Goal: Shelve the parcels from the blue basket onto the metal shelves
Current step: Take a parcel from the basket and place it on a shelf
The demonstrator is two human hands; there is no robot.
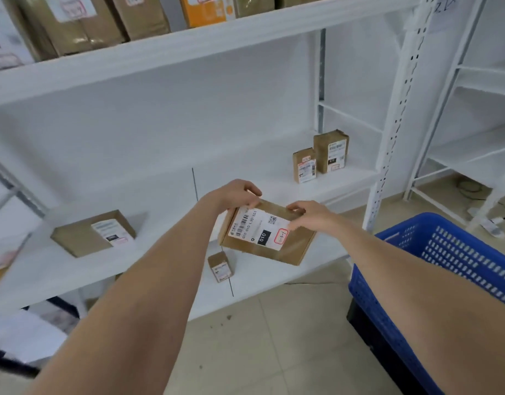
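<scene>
A flat brown cardboard parcel (285, 249) with a white shipping label is held tilted in the air just in front of the lower white metal shelf (165, 195). My left hand (237, 195) grips its far left corner. My right hand (311, 215) pinches its far right edge, fingers over the label. The blue basket (445, 258) stands at the right, beside my right forearm; its inside is hidden from here.
On the lower shelf lie a flat parcel (94, 232) at left, a small box (221, 266) near the front edge, and two upright boxes (319, 158) at the back right. Several parcels (103, 21) fill the upper shelf. A perforated shelf post (388, 155) stands between the units.
</scene>
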